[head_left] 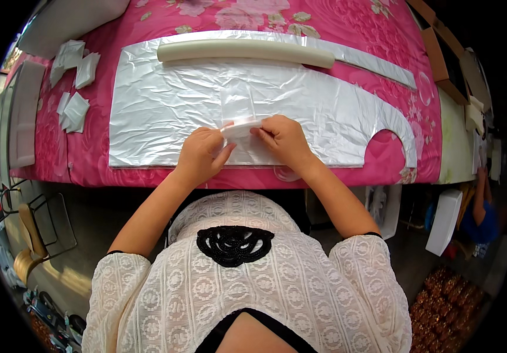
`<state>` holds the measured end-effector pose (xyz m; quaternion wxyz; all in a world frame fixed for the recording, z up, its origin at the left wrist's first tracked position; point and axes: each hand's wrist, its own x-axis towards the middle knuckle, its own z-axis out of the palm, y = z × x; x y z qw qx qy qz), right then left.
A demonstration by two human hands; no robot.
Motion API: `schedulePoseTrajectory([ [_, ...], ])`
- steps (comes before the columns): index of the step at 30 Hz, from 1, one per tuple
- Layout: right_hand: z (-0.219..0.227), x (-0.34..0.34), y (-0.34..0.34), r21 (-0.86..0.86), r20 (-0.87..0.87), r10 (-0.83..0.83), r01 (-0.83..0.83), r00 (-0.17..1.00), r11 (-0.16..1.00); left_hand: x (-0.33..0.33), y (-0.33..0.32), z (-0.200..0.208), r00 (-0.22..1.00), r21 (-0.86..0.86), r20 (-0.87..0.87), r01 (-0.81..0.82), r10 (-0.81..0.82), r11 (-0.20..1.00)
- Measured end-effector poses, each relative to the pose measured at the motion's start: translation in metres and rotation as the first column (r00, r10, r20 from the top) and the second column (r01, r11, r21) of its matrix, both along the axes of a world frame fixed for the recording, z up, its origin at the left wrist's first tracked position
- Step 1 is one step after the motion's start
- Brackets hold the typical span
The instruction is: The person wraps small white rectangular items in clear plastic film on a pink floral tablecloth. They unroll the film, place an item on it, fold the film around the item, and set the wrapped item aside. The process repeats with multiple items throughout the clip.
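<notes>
Both my hands hold a partly folded, thin translucent plastic sheet [237, 101], its near end gathered into a narrow pleat. My left hand [200, 152] pinches the left end of the pleat, thumb toward me. At the right end, the thumb and fingers of my right hand [281, 136] close on it. Underneath lies a flat pile of shiny white plastic sheeting [159, 112], wrinkled, with a curved cut-out at its right end. A long pale tube [244, 52] rests across the pile's far side, beyond my hands.
Several folded white plastic packets [77, 112] lie at the left on the pink floral tablecloth [53, 150]. An open brown cardboard box [442, 67] stands at the far right. Below the table's left end is a chair [33, 232]. Another person in blue [482, 220] is at the right edge.
</notes>
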<state>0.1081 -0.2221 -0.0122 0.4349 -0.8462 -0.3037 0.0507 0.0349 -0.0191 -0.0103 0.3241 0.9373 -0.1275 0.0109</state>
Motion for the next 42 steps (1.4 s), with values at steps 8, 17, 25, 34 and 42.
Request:
schedulePoseTrajectory([
  [8,0.017,0.045,0.024,-0.340,-0.487,-0.165,-0.012,0.858,0.940,0.032,-0.007,-0.002,0.901,-0.223,-0.234,-0.416,0.366,0.882],
  [17,0.009,0.060,0.027,-0.341,-0.641,-0.196,-0.047,0.742,0.939,0.041,-0.003,0.019,0.840,-0.136,-0.413,-0.440,0.352,0.888],
  [25,0.013,0.065,0.031,-0.350,-0.655,-0.180,-0.084,0.734,0.933,0.034,-0.037,-0.006,0.972,0.270,0.235,-0.035,-0.030,0.962],
  [34,0.018,0.042,0.036,-0.501,-0.399,-0.292,0.060,0.869,0.863,0.037,-0.039,-0.030,0.995,0.252,0.092,-0.068,0.046,0.965],
  [42,0.044,0.017,0.023,-0.724,-0.037,-0.133,0.065,0.990,0.687,0.038,-0.040,-0.031,0.991,0.322,0.122,-0.088,0.051,0.943],
])
